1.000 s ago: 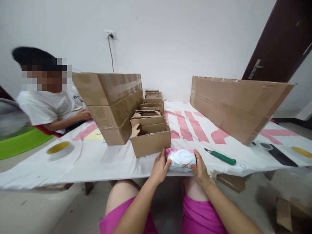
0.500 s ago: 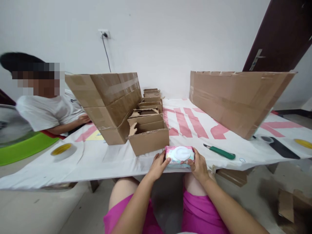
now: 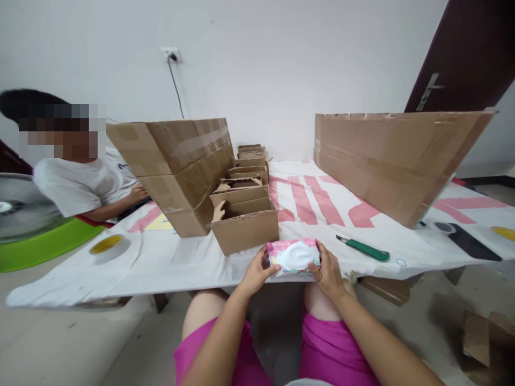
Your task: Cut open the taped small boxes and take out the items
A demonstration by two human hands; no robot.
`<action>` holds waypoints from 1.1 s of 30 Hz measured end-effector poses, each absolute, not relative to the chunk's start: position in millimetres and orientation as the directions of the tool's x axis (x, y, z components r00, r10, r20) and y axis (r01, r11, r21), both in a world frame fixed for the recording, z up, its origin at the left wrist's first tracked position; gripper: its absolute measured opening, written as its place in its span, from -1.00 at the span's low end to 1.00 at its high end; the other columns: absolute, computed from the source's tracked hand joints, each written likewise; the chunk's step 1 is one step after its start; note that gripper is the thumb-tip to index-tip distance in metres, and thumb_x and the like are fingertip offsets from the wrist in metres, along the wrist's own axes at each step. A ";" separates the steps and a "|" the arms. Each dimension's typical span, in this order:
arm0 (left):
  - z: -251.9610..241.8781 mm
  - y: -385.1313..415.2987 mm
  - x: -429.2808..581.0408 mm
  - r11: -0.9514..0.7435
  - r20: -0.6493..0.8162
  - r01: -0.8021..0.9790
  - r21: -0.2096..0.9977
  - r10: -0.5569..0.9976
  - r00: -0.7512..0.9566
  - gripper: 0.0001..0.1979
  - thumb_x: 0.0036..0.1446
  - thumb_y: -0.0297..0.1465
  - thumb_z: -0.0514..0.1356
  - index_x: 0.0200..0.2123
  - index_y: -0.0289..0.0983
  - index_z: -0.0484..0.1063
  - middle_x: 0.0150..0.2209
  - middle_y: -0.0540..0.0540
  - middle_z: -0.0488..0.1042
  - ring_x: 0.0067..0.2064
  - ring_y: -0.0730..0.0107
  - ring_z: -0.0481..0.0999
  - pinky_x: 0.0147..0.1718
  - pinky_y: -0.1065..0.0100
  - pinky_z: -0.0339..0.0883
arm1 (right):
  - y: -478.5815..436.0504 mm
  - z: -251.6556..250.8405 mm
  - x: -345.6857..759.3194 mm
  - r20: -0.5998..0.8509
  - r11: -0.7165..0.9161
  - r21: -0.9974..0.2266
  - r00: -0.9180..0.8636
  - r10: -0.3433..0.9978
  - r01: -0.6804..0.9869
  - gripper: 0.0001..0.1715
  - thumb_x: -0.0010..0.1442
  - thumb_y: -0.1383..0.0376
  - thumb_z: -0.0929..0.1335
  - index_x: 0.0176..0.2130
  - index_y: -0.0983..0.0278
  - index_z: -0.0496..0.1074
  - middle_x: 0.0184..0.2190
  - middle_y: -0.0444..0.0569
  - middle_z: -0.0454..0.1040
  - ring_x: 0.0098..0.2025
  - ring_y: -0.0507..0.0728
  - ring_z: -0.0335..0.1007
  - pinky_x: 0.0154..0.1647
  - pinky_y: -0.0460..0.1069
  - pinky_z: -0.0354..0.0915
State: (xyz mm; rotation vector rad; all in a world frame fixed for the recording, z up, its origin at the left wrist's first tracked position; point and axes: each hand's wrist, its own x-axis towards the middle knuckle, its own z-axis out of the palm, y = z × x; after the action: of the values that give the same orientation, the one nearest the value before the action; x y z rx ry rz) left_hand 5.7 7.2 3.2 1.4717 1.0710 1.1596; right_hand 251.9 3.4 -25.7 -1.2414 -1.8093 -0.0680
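Tilted pack (image 3: pixel 294 258) up slightly since a second ago, gripping its ends with left hand (image 3: pixel 256 272) and right hand (image 3: pixel 329 273) half-curled, so showing more lid (image 3: pixel 300 254), perhaps off cloth (image 3: pixel 173 271).

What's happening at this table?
A seated person grips a colourful pack by its ends, left hand and right hand, at the near edge of a cloth-covered table. Its white lid faces up. An open cardboard box stands just beyond, to the left; a green cutter lies to the right. Another person is at the left, beyond stacked boxes.
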 end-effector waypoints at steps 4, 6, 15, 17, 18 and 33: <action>4.1 6.8 6.4 -0.181 0.168 0.046 0.982 0.965 0.201 -0.08 -0.11 -0.07 0.35 0.25 -0.34 0.12 0.26 -0.35 0.23 0.28 -0.05 0.24 0.24 0.00 0.13 | 2.7 -25.2 253.4 0.705 0.508 -0.441 -0.065 0.707 0.740 -0.23 0.32 -0.09 0.09 0.27 0.36 0.11 0.03 0.26 0.40 0.02 0.31 0.34 0.02 0.26 0.31; 2.7 7.3 6.5 -0.182 0.174 0.020 0.983 0.963 0.207 -0.09 -0.10 -0.09 0.35 0.25 -0.36 0.11 0.26 -0.36 0.23 0.27 -0.05 0.25 0.24 -0.01 0.13 | 2.6 -25.2 254.2 0.708 0.513 -0.448 -0.060 0.704 0.732 -0.27 0.34 -0.06 0.09 0.26 0.36 0.13 0.01 0.25 0.41 0.00 0.30 0.35 0.00 0.25 0.32; -0.5 8.3 6.1 -0.196 0.179 0.067 0.978 0.962 0.206 -0.11 -0.08 -0.07 0.33 0.25 -0.32 0.12 0.25 -0.33 0.26 0.26 -0.06 0.28 0.22 -0.04 0.16 | 2.6 -26.5 255.1 0.699 0.511 -0.469 -0.051 0.714 0.720 -0.33 0.34 -0.02 0.11 0.27 0.30 0.12 0.03 0.21 0.40 0.02 0.30 0.34 0.00 0.25 0.32; -0.9 8.3 5.8 -0.201 0.180 0.080 0.976 0.960 0.214 -0.10 -0.06 -0.05 0.31 0.26 -0.34 0.10 0.25 -0.34 0.25 0.26 -0.06 0.28 0.22 -0.03 0.16 | 2.6 -26.0 255.1 0.697 0.512 -0.474 -0.051 0.715 0.716 -0.33 0.34 -0.01 0.12 0.26 0.31 0.13 0.02 0.22 0.41 0.01 0.30 0.35 0.00 0.25 0.33; -1.2 8.4 5.4 -0.206 0.183 0.090 0.974 0.960 0.213 -0.11 -0.05 -0.05 0.30 0.26 -0.34 0.10 0.25 -0.35 0.25 0.25 -0.06 0.28 0.22 -0.03 0.16 | 2.7 -25.6 255.1 0.695 0.512 -0.477 -0.050 0.717 0.714 -0.34 0.34 -0.01 0.12 0.26 0.30 0.14 0.02 0.22 0.41 0.01 0.30 0.35 0.00 0.25 0.33; 36.0 -0.9 55.8 -0.458 0.429 0.279 0.844 0.889 0.163 -0.12 0.06 -0.14 0.26 0.34 -0.24 -0.09 0.36 -0.28 -0.01 0.37 -0.03 -0.02 0.32 0.01 -0.12 | 0.4 1.5 255.5 0.707 0.554 -0.674 0.209 0.676 0.488 -0.36 0.36 0.07 0.12 0.31 0.29 0.01 0.25 0.21 0.19 0.29 0.28 0.12 0.24 0.25 0.16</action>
State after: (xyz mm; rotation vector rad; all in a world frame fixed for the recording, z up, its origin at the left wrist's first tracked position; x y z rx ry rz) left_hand 55.8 -0.9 36.0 1.8425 1.1069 1.3032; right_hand 255.5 0.4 1.5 -1.0704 -1.4342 0.1728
